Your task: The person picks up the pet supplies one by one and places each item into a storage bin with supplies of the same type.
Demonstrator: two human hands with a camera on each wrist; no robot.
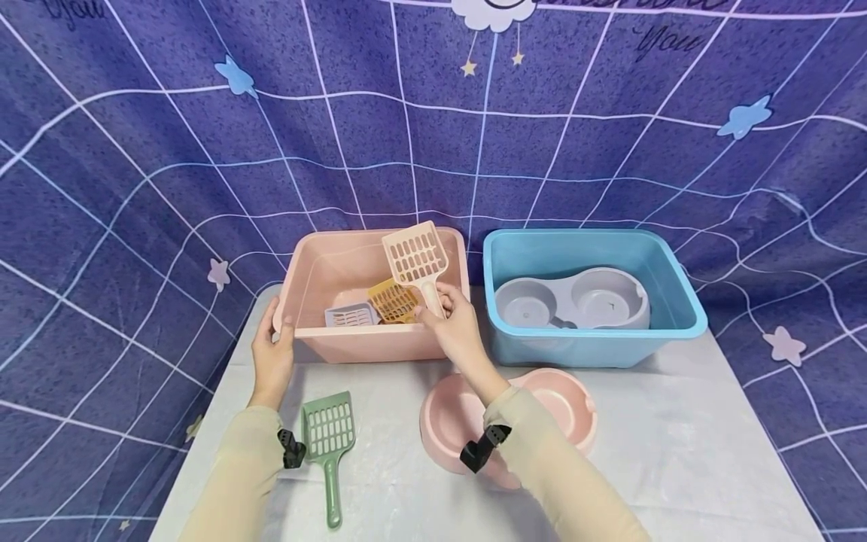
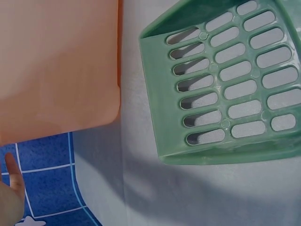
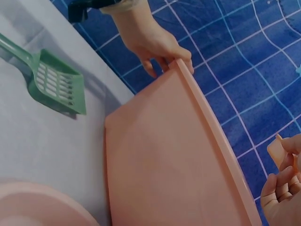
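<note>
My left hand (image 1: 272, 365) grips the rim at the left front corner of a pink plastic bin (image 1: 372, 347). In the right wrist view the left hand's (image 3: 157, 43) fingers bend over that corner. Above the bin's right part, my right hand (image 1: 462, 325) holds a cream litter scoop (image 1: 428, 286) by its handle, slotted head up and away from me. Inside the bin lie a yellow litter scoop (image 1: 394, 302) and a pale lavender one (image 1: 345, 316), their handles hidden behind the front wall. A green litter scoop (image 1: 330, 455) lies on the table beside my left forearm.
Right of the pink bin stands a blue bin (image 1: 582, 348) with a grey double pet bowl (image 1: 562, 288) inside. A pink double pet bowl (image 1: 433, 436) sits on the grey-white table (image 1: 379, 482), partly under my right forearm. A purple patterned cloth (image 1: 433, 135) hangs behind the bins.
</note>
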